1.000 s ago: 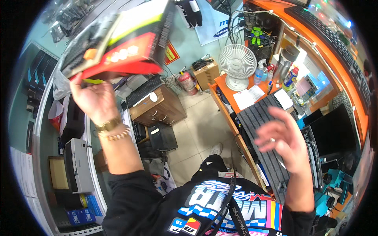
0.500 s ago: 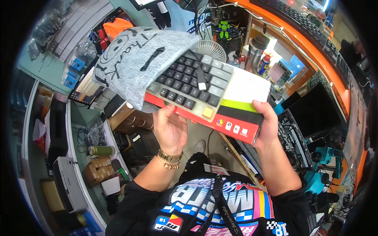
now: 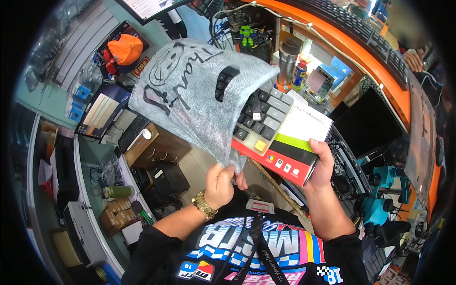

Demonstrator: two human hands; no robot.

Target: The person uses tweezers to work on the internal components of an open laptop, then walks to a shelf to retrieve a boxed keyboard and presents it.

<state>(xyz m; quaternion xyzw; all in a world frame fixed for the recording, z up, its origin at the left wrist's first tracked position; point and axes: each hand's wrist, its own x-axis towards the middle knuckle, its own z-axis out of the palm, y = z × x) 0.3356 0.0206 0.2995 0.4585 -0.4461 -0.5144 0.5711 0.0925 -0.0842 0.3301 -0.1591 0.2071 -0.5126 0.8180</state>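
Your left hand (image 3: 219,184) is closed into a fist, pinching the lower edge of a thin grey plastic bag (image 3: 190,97) between thumb and curled fingers. The bag hangs up and away from that grip, printed with a dark smiling face and script, and it drapes over the upper left part of the keyboard box (image 3: 280,137) — you can see dark keys showing faintly through the film.

Your right hand (image 3: 323,164) is wrapped around the lower right corner of the keyboard box, thumb lying on the top face and fingers hidden underneath, so it grips the box firmly. The box is held tilted in front of your chest, its red side edge facing you, with a picture of grey keys, a white panel and a green stripe on top.

Past the far end of the box stand a steel flask (image 3: 288,57) and a small spray can (image 3: 298,73) on an orange desk (image 3: 351,45). To the right of the box sits a dark monitor (image 3: 368,123) — well below the bag's left side, a wooden drawer unit (image 3: 152,149).
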